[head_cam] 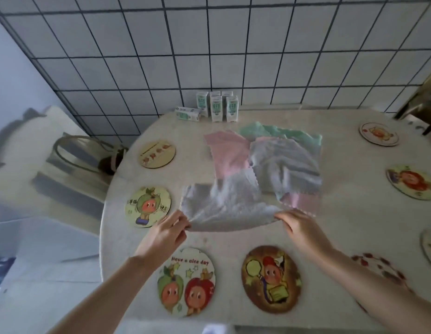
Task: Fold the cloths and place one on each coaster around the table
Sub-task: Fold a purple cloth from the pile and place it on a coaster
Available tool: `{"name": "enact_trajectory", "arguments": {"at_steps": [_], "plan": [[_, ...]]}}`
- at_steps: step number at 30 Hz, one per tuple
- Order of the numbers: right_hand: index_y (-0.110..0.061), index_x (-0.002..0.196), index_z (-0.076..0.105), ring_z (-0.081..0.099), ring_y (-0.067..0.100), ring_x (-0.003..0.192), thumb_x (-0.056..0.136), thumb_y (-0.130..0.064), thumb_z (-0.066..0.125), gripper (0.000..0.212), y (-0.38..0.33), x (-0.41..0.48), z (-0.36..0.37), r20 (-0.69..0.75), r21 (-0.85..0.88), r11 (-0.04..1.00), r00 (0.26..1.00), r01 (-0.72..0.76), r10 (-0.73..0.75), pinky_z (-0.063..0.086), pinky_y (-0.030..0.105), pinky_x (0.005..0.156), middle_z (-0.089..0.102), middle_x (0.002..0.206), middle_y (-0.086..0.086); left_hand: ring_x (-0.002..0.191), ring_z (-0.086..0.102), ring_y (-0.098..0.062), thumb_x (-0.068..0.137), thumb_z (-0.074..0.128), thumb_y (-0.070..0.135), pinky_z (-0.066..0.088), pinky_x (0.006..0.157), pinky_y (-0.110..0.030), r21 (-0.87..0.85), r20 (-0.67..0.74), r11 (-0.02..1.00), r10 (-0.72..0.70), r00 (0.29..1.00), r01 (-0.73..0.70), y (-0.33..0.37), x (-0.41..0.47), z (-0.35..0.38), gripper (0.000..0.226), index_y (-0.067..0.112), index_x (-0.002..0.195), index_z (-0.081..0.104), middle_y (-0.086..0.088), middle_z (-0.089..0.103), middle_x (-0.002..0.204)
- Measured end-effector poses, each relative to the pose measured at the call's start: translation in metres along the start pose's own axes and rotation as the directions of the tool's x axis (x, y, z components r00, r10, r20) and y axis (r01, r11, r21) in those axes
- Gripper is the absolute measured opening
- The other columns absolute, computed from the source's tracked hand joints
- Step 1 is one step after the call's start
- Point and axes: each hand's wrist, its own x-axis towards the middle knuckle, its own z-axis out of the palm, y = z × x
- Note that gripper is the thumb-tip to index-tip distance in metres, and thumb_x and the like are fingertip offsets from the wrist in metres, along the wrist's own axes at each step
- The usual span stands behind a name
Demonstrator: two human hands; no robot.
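Note:
A pale grey cloth (pixel 224 206) is stretched between my hands near the table's middle. My left hand (pixel 169 229) pinches its near left corner and my right hand (pixel 298 225) pinches its near right corner. Beyond it lies a loose pile: a pink cloth (pixel 227 153), another grey cloth (pixel 284 165) and a mint green cloth (pixel 281 132). Round picture coasters ring the table, all bare: two at the near edge (pixel 186 282) (pixel 272 278), two on the left (pixel 148 206) (pixel 156 153), and several on the right (pixel 379 134) (pixel 412 182).
Several small milk cartons (pixel 216 107) stand at the table's far edge against the tiled wall, one lying on its side (pixel 188 115). A white chair with a bag (pixel 84 155) sits left of the white table (pixel 342 225).

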Motion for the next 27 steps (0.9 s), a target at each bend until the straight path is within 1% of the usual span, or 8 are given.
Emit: {"name": "enact_trajectory", "arguments": {"at_steps": [3,7,10,13,16,21,24,27], "plan": [[-0.01,0.096,0.074,0.07,0.018,0.079,0.063,0.013,0.078,0.039,-0.008,-0.047,0.015,0.108,0.011,0.999,0.993,-0.042,0.041,0.05,0.021,0.076,0.073,0.088,0.004,0.076,0.059,-0.01,0.08,0.067,0.012,0.056,0.069,-0.025,-0.077,0.102,0.996,-0.043,0.994,0.051,0.008,-0.048,0.037,0.007,0.012,0.087,0.064,0.005,0.055,0.093],[-0.012,0.088,0.075,0.07,0.015,0.073,0.056,0.013,0.081,0.041,-0.013,-0.104,0.027,0.21,0.012,0.995,0.973,-0.097,0.092,0.055,0.022,0.065,0.072,0.082,0.001,0.071,0.057,-0.009,0.08,0.066,0.011,0.053,0.062,-0.027,-0.176,0.232,0.952,-0.207,0.95,0.25,0.021,-0.102,0.067,0.011,0.02,0.084,0.061,0.013,0.05,0.091],[-0.018,0.086,0.074,0.066,0.008,0.073,0.06,0.006,0.082,0.037,-0.012,-0.119,0.024,0.262,-0.014,0.993,0.958,-0.119,0.119,0.05,0.019,0.061,0.069,0.081,-0.007,0.069,0.054,0.001,0.076,0.07,0.008,0.045,0.062,-0.013,-0.244,0.298,0.89,-0.31,0.903,0.386,0.026,-0.106,0.067,0.018,0.024,0.082,0.064,0.02,0.051,0.082],[-0.022,0.09,0.073,0.06,0.005,0.065,0.07,-0.005,0.078,0.027,-0.007,-0.104,0.02,0.264,-0.022,0.977,0.941,-0.213,0.211,0.045,0.017,0.055,0.06,0.079,-0.01,0.072,0.06,0.007,0.075,0.072,0.007,0.045,0.067,-0.005,-0.331,0.285,0.732,-0.524,0.803,0.595,0.023,-0.089,0.063,0.023,0.026,0.087,0.069,0.023,0.063,0.08],[-0.023,0.092,0.071,0.058,0.005,0.07,0.076,-0.012,0.075,0.02,-0.003,-0.071,0.022,0.246,0.054,0.94,0.917,-0.337,0.315,0.046,0.018,0.064,0.058,0.081,-0.008,0.076,0.066,0.0,0.077,0.07,0.005,0.055,0.072,-0.019,-0.434,0.324,0.509,-0.681,0.656,0.743,0.013,-0.066,0.06,0.026,0.026,0.092,0.068,0.012,0.071,0.082],[-0.016,0.088,0.072,0.059,0.002,0.073,0.079,-0.01,0.072,0.01,-0.001,-0.009,0.031,0.197,0.259,0.845,0.882,-0.467,0.427,0.042,0.009,0.065,0.067,0.08,-0.009,0.075,0.069,-0.012,0.08,0.069,0.004,0.056,0.07,-0.024,-0.544,0.284,0.289,-0.819,0.498,0.788,-0.007,-0.03,0.057,0.014,0.012,0.091,0.071,0.001,0.073,0.082],[-0.017,0.097,0.069,0.062,0.006,0.082,0.085,-0.008,0.065,0.015,0.007,0.026,0.043,0.209,0.372,0.756,0.842,-0.539,0.497,0.044,0.012,0.072,0.068,0.092,-0.009,0.075,0.069,-0.02,0.083,0.066,0.0,0.057,0.068,-0.026,-0.601,0.291,0.171,-0.863,0.412,0.781,-0.018,-0.008,0.065,0.012,0.006,0.092,0.07,-0.006,0.072,0.083],[-0.011,0.105,0.066,0.06,0.009,0.089,0.088,-0.004,0.06,0.02,0.017,0.054,0.057,0.254,0.363,0.714,0.801,-0.598,0.542,0.043,0.017,0.078,0.065,0.099,-0.004,0.076,0.069,-0.024,0.086,0.062,0.001,0.058,0.067,-0.031,-0.606,0.312,0.092,-0.886,0.343,0.79,-0.03,0.009,0.075,0.009,0.005,0.092,0.067,-0.008,0.071,0.083]]}}
